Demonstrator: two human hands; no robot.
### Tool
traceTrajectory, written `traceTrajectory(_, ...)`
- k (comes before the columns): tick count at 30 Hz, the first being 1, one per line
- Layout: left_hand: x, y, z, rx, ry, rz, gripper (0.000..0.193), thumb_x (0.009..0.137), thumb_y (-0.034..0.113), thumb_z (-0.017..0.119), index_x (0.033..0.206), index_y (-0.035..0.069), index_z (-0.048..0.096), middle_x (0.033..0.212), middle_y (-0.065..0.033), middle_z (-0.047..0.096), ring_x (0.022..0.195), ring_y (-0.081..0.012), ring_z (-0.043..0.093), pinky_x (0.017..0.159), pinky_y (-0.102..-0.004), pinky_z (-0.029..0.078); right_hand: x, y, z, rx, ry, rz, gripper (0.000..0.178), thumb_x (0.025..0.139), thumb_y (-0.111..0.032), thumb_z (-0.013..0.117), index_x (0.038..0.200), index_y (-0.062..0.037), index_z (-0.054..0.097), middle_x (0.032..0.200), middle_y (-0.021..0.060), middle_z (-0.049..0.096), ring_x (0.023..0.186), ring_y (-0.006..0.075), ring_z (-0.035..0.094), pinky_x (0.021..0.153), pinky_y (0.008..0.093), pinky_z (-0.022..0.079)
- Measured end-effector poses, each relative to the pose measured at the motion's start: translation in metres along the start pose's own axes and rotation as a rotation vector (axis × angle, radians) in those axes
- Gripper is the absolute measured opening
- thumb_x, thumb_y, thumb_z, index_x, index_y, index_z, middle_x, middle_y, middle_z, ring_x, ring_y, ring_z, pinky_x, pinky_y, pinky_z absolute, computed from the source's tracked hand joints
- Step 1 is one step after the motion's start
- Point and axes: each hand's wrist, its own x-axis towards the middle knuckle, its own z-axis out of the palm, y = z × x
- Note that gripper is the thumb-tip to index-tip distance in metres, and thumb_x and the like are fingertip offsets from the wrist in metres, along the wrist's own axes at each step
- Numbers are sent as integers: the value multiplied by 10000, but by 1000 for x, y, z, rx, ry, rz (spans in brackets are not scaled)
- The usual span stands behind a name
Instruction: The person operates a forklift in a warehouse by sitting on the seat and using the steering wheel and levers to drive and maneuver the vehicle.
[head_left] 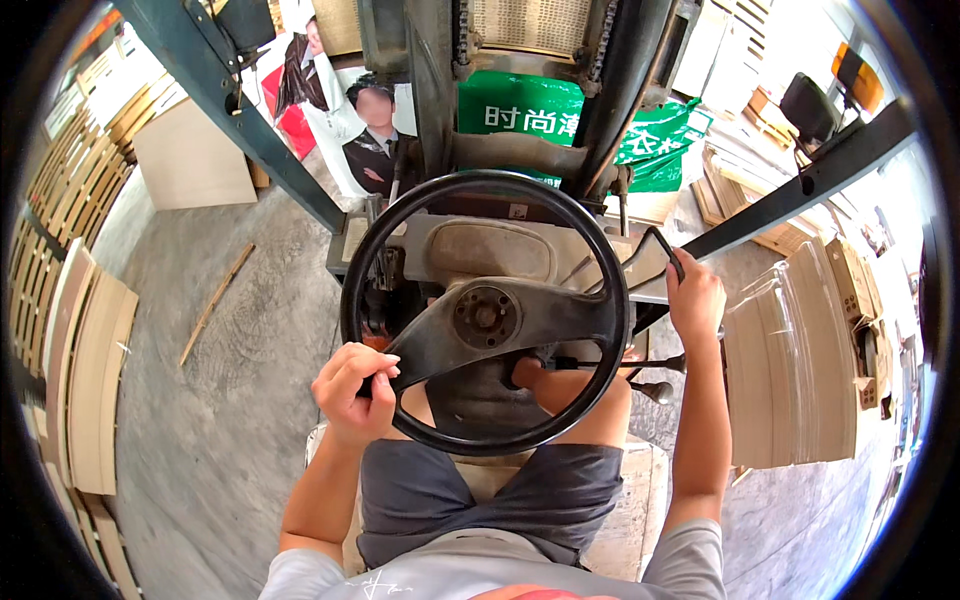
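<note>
I sit at a black forklift steering wheel [612,345] with a worn hub. My left hand [352,388] is closed at the wheel's lower left rim, with the fingers curled over; whether a knob sits under the palm is hidden. On the right, my right hand [697,298] grips the dark handle of a bent control lever [655,236] beside the dashboard [490,248]. Below that forearm, a lever with a round knob [657,392] stands untouched. Bare legs and a foot show through the wheel.
Ahead rises the forklift mast [430,90], with green printed sheeting [520,105] beyond it. Stacked boards [790,360] stand close on the right. Leftward are more boards [95,370], pallets [75,185], and a wooden strip [217,303] on the concrete floor. Slanted posts [240,110] frame the cab.
</note>
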Motion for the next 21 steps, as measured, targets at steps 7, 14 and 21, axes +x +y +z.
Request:
traceTrajectory(7,2,-4,5,-11,7,-21,180,795,-90,526,887,-41,673,716,-104,648,631,-183,619,612,-289,501,-22,11,18,-12,103,-88,306,936,-241,702,1221,-129,714,797,136,719,751,349,696,804,456,549)
traceTrajectory(14,1,-10,2,-39,44,4,211,743,-101,547,890,-33,682,729,-108,664,632,-200,631,595,-296,516,-77,9,17,-145,158,-202,343,923,-224,717,1241,-95,717,712,81,667,708,290,647,887,402,512)
traceTrajectory(21,2,-8,-3,-43,29,-14,209,737,-105,547,879,-35,684,742,-114,674,639,-200,645,602,-296,525,-94,7,20,-147,161,-170,372,914,-212,730,1269,-102,711,714,66,655,710,284,628,891,400,504)
